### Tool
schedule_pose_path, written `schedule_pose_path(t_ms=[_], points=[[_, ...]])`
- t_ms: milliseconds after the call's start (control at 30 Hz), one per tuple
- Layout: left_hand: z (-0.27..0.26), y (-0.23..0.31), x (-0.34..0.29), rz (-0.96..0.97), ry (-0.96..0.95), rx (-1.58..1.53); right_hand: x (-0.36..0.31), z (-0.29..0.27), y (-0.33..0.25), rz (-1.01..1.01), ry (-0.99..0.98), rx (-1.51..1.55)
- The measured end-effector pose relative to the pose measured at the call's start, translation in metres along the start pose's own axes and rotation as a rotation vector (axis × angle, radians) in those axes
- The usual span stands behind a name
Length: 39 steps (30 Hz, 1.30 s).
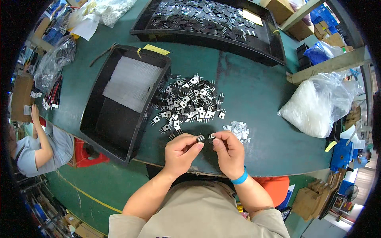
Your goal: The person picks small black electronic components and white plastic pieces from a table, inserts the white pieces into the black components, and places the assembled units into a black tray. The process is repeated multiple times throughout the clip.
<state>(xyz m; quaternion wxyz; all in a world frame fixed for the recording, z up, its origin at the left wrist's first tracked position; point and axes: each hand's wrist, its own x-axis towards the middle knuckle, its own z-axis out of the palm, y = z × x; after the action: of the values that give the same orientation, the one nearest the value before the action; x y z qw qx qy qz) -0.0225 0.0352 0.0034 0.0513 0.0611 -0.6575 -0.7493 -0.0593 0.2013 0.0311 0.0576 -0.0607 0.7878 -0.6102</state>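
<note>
A loose heap of transistors (186, 99), black bodies with silver tabs and thin metal legs, lies on the green table in front of me. Just below it, my left hand (180, 154) pinches a small black transistor (200, 138) between thumb and fingertips, its legs pointing up. Close by on the right, my right hand (230, 152) is closed on a small dark and silver part (211, 137), mostly covered by the fingers, so its kind is unclear. The two held parts are a short gap apart. Beyond my right fingers sits a small pile of whitish-grey pieces (239, 131).
A black tray (119, 107) with a translucent white sheet stands left of the heap. At the back, a larger black tray (214, 47) holds many black parts. A plastic bag of white material (313, 107) rests at right. Another person (43, 150) sits at far left.
</note>
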Motion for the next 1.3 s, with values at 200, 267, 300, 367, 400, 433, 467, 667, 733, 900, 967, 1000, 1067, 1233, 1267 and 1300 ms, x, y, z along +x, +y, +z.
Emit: schedule_pose_path(t_ms=[200, 267, 300, 367, 400, 433, 467, 667, 733, 900, 967, 1000, 1067, 1233, 1267, 1300], points=[[0.000, -0.001, 0.001, 0.057, -0.016, 0.009, 0.001, 0.001, -0.009, -0.085, -0.072, -0.107], [0.000, -0.002, 0.002, 0.090, -0.016, 0.019, 0.000, 0.002, -0.007, -0.101, -0.052, -0.117], [0.001, -0.002, 0.003, 0.105, -0.017, 0.026, -0.001, 0.002, -0.006, -0.109, -0.042, -0.123], [0.002, -0.002, 0.002, 0.099, -0.018, 0.018, -0.002, 0.001, -0.004, -0.121, -0.052, -0.120], [0.001, -0.003, 0.001, 0.078, -0.018, 0.002, -0.003, 0.001, -0.004, -0.127, -0.057, -0.120], [0.001, -0.004, 0.000, 0.057, -0.018, -0.014, -0.003, 0.001, -0.004, -0.122, -0.059, -0.111], [0.001, -0.005, 0.000, 0.063, -0.018, -0.012, -0.004, 0.002, -0.005, -0.116, -0.061, -0.102], [0.003, -0.007, 0.000, 0.098, -0.015, 0.040, -0.005, 0.001, -0.007, -0.140, -0.062, -0.112], [0.003, -0.005, 0.003, 0.177, -0.035, 0.120, -0.005, -0.001, -0.007, -0.132, -0.071, -0.112], [0.002, -0.003, -0.002, 0.092, -0.002, 0.060, 0.016, -0.014, -0.016, -0.193, -0.070, -0.375], [0.001, -0.003, -0.002, 0.091, -0.007, 0.023, 0.036, -0.023, -0.010, -0.246, -0.008, -0.563], [0.000, -0.006, -0.002, 0.097, -0.016, 0.020, 0.046, -0.025, -0.009, -0.264, 0.017, -0.670], [0.001, -0.006, -0.001, 0.089, -0.021, 0.008, 0.062, -0.023, -0.006, -0.242, 0.005, -0.789], [0.000, -0.003, -0.001, 0.048, -0.016, -0.017, 0.073, -0.018, 0.005, -0.196, -0.069, -0.915], [0.000, -0.003, 0.000, 0.056, -0.017, -0.006, 0.072, -0.019, 0.006, -0.184, -0.080, -0.899], [0.000, -0.002, 0.001, 0.062, -0.016, 0.005, 0.070, -0.019, 0.007, -0.172, -0.095, -0.882]])
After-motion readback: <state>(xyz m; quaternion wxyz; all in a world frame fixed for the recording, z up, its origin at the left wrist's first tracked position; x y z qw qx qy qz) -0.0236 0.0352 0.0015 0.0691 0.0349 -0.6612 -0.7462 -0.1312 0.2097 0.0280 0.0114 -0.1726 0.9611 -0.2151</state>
